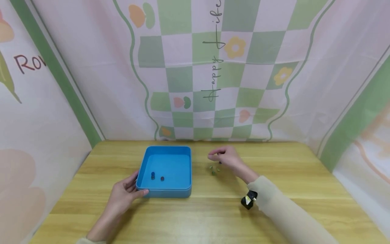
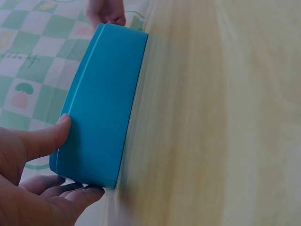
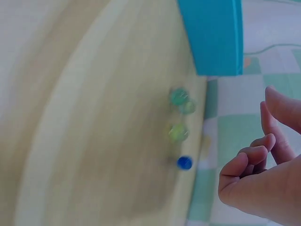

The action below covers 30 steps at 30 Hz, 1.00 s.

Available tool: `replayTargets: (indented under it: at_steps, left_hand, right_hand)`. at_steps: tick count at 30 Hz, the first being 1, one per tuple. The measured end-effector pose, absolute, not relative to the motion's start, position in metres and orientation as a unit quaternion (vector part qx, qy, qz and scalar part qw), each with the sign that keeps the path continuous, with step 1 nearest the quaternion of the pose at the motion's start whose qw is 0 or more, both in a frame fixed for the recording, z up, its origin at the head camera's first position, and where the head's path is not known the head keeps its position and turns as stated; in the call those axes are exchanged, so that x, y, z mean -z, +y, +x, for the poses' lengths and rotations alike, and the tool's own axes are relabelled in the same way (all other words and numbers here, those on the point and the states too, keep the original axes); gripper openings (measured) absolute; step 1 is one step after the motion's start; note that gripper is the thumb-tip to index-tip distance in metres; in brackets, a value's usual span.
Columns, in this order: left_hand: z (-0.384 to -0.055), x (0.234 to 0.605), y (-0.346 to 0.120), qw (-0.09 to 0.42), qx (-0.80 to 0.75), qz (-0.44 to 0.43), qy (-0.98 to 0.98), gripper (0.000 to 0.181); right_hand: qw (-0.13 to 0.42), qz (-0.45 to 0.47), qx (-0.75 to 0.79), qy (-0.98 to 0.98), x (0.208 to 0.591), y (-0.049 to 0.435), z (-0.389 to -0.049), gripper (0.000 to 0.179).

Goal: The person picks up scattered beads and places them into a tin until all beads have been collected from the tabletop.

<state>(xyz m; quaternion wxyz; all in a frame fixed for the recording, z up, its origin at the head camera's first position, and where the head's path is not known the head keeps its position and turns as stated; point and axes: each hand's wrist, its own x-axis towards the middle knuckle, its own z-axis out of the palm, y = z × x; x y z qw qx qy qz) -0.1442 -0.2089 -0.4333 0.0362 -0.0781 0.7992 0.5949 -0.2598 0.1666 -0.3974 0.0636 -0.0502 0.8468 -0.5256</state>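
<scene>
A square blue box (image 1: 164, 194) with no lid sits on the table, and my left hand (image 1: 123, 193) grips its near left corner. The thumb (image 2: 56, 134) presses one wall while the other fingers reach round the corner and under the edge. Inside the box lie a blue bead (image 1: 153, 174) and a reddish-brown bead (image 1: 162, 178). My right hand (image 1: 228, 157) hovers right of the box, thumb and index finger close together, the rest curled in. I cannot tell whether something small is between those fingertips. Below it lie several green glass beads (image 3: 178, 133) and a dark blue one (image 3: 185, 163).
The wooden table (image 1: 213, 220) ends at a checkered curtain (image 1: 204, 78) behind the box. Fabric panels also hang at the left and right. A black device (image 1: 249, 200) is strapped at the right wrist, by a beige sleeve (image 1: 283, 206).
</scene>
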Motion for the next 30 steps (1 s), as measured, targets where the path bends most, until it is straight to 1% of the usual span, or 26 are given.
replayTargets:
  at_steps: [6,13,20,30]
  left_hand:
    - [-0.144,0.434,-0.210,0.034,-0.595,-0.070,0.800,0.086]
    - [-0.144,0.435,-0.210,0.032,-0.595,-0.068,0.800,0.088]
    - [-0.145,0.435,-0.210,0.032,-0.595,-0.069,0.800,0.087]
    - [-0.145,0.436,-0.210,0.032,-0.593,-0.073,0.801,0.086]
  right_hand:
    - [0.057,-0.051,0.512,0.856,0.409,0.184,-0.254,0.024]
    - [0.067,-0.055,0.497,0.864,0.419,0.195,-0.249,0.025]
    - [0.080,-0.049,0.474,0.875,0.424,0.199,-0.244,0.028]
    - [0.072,-0.057,0.456,0.885,0.427,0.199,-0.240,0.024]
